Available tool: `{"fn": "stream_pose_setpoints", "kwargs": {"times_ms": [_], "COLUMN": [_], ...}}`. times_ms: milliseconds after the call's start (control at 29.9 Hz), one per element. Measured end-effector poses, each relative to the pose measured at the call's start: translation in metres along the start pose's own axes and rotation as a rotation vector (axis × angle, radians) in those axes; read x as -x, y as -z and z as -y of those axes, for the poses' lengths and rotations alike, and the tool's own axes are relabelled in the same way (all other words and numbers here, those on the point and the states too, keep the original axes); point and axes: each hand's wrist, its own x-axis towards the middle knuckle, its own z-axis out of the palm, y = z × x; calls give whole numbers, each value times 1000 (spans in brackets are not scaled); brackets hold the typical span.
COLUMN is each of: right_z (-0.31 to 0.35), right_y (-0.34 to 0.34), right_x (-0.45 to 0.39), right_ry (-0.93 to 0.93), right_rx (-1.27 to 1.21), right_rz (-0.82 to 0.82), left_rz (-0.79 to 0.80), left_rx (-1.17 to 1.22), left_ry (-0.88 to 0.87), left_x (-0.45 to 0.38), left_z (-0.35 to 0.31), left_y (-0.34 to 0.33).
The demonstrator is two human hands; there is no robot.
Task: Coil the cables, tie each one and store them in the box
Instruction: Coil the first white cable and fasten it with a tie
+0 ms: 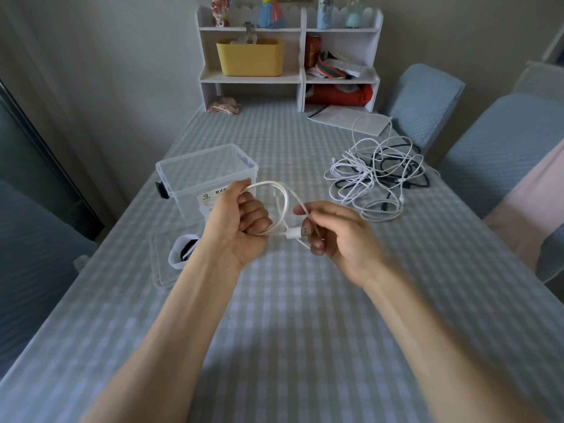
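Observation:
My left hand grips a white USB cable wound into a small loop above the table. My right hand pinches the same cable beside its white USB plug. A clear plastic box stands open just behind my left hand. Its clear lid lies flat to the left, with white and black tie strips on it. A tangled pile of white and black cables lies at the right of the table.
The table has a blue checked cloth. A white shelf unit with a yellow bin stands at the far end, papers before it. Blue-covered chairs stand along the right side.

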Motion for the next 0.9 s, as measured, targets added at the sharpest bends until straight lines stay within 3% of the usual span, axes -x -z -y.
{"fn": "stream_pose_setpoints", "kwargs": {"times_ms": [167,367,601,768,902], "right_z": [-6,-13,-12,-8,-2], "right_y": [-6,-11,-20,-19,-12], "right_x": [5,5,5,4,3], "right_ry": [63,240,284,179,101], "right_rx": [276,417,220,1,-49], "right_rz": [174,-14,-100,-83,-37], "left_rz": [-68,-127,-126,-248,-123], "left_rx": [207,214,-22,-381,-311], "left_ry": [-87,-152,-255,-271,-206], "left_x": [0,5,10,8,9], "left_z": [3,19,32,41,32], "left_y": [-2,-11,-17,-12,-9]}}
